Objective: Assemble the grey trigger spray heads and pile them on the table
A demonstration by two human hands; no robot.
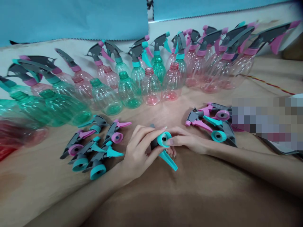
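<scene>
Between both hands, left hand and right hand pinch one teal spray head; beyond the grip, many bottles stand capped, several uncapped; loose heads flank it.

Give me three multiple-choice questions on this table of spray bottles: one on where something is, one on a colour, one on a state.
1. Where does the heap of loose spray heads nearest the left hand lie?
A. on the table, beside that hand
B. inside a box
C. behind the bottles

2. What colour is the trigger of the spray head held in both hands?
A. pink
B. teal
C. yellow

3. In what state is the pink bottle at the front middle of the row?
A. capped with a spray head
B. lying on its side
C. upright with an open neck

Answers: 1 A, the heap rests on the brown table next to that hand. 2 B, a teal lever sticks out below the fingers of the right hand. 3 C, it stands with a bare threaded neck.
</scene>
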